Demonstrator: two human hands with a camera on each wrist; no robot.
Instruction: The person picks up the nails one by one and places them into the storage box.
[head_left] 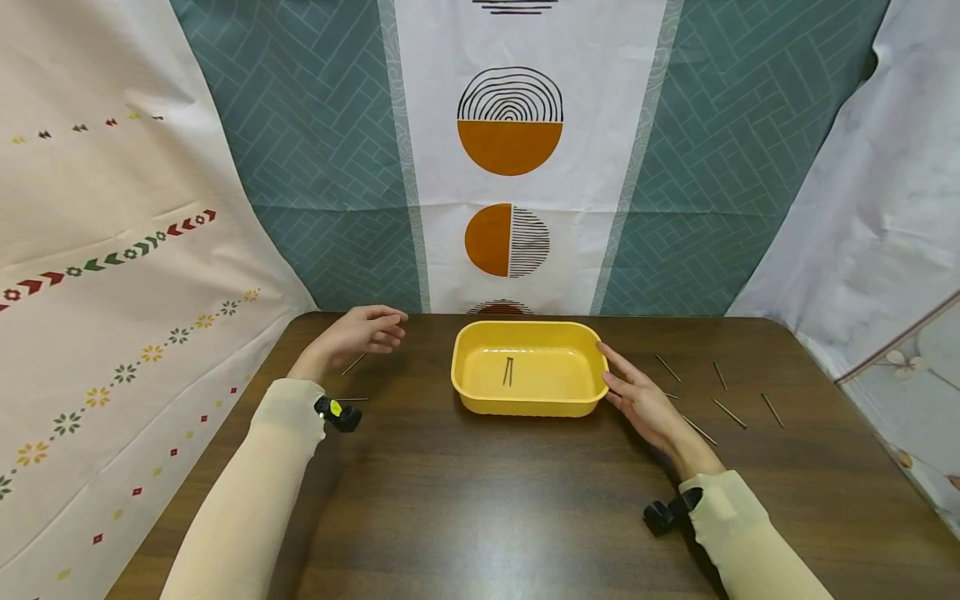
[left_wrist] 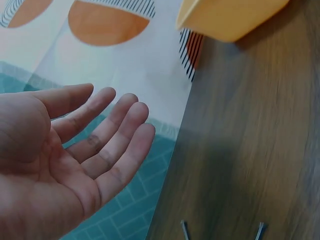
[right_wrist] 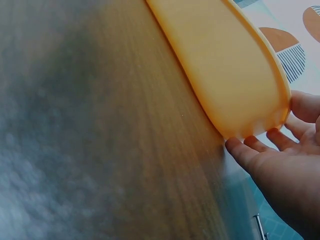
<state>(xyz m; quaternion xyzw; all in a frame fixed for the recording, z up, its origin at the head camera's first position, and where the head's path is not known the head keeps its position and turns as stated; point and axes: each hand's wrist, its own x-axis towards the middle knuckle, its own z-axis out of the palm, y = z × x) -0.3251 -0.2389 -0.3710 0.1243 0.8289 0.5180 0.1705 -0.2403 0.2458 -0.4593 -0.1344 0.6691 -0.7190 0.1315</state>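
A yellow rectangular tub (head_left: 528, 407) stands at the back middle of the table, with two nails (head_left: 508, 372) lying close together inside it. At its right end is my right hand (head_left: 645, 407), fingers extended and fingertips touching the end wall. The right wrist view shows those fingertips along the base of the tub (right_wrist: 230, 75), the thumb up by the rim. My left hand (head_left: 367, 331) hovers over the table's back left, holding nothing, its fingers loosely bent and apart from the tub. Two nails (head_left: 355, 399) lie near it, one partly behind the wrist.
Several loose nails (head_left: 730, 413) are scattered on the table right of the tub, some partly hidden by the right hand. Patterned cloth (head_left: 517, 192) hangs behind the table's back edge, and more cloth (head_left: 112, 350) borders the left side.
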